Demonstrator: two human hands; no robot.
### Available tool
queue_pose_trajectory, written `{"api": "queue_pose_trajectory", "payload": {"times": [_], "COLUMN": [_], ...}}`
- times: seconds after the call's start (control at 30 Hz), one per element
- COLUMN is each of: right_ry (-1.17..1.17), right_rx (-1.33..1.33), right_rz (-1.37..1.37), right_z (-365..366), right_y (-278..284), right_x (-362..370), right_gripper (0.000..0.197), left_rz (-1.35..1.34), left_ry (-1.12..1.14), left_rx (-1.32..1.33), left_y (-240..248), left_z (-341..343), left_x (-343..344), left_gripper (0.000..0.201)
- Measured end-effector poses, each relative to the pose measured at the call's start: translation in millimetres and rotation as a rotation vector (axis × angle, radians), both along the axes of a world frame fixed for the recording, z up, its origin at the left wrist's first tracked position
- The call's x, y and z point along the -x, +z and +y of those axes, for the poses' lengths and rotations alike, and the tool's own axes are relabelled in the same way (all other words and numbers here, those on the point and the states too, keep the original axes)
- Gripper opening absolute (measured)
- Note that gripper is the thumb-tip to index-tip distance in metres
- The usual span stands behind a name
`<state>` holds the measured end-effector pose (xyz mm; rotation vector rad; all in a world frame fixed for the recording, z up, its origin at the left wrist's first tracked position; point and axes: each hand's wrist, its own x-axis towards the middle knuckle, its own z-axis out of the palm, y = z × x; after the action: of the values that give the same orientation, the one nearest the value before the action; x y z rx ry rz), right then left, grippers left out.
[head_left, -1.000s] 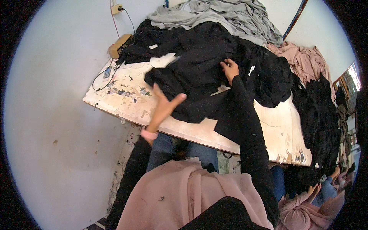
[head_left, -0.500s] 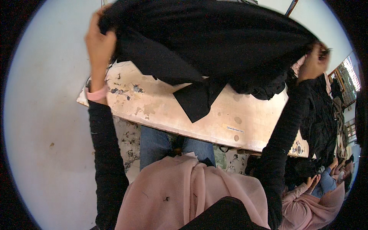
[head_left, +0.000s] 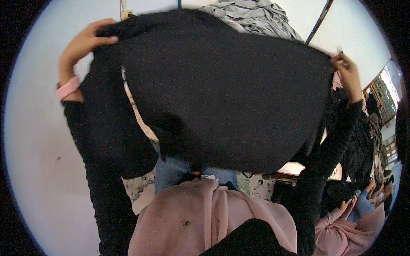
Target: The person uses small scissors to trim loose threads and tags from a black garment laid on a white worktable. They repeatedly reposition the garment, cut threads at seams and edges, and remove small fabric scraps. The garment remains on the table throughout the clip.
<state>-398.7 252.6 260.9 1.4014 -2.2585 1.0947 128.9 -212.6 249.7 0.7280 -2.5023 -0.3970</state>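
With my left hand [head_left: 83,45] and right hand [head_left: 347,72] each pinching an upper edge of the large black knit garment [head_left: 222,94], stretched high above the paint-stained table [head_left: 139,194], I fear one thin grip slipping and dropping it.
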Motion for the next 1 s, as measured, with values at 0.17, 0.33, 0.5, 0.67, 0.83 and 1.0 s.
{"api": "queue_pose_trajectory", "payload": {"times": [0.17, 0.33, 0.5, 0.67, 0.83, 1.0], "right_ry": [-0.166, -0.077, -0.036, 0.229, 0.108, 0.099], "right_rx": [0.092, -0.102, -0.103, -0.011, -0.498, -0.408], "right_rz": [0.193, 0.102, -0.19, -0.197, 0.047, 0.02], "right_z": [-69, -65, -60, -113, -150, -127], "right_y": [-105, -163, -180, -234, -305, -346], "right_x": [23, -5, -67, -152, -193, -202], "right_gripper": [0.048, 0.04, 0.024, 0.026, 0.06, 0.045], "left_rz": [0.377, 0.268, 0.146, -0.043, -0.349, -0.026], "left_ry": [0.089, 0.023, -0.211, -0.322, 0.375, 0.721], "left_rx": [0.722, 0.535, -0.032, -0.087, -0.067, 0.308], "left_y": [-101, -166, -193, -280, -313, -306], "left_z": [-31, -22, 42, 120, 35, 29], "left_x": [107, 102, 60, 37, -42, -110], "left_gripper": [0.065, 0.076, 0.041, 0.058, 0.053, 0.04]}}
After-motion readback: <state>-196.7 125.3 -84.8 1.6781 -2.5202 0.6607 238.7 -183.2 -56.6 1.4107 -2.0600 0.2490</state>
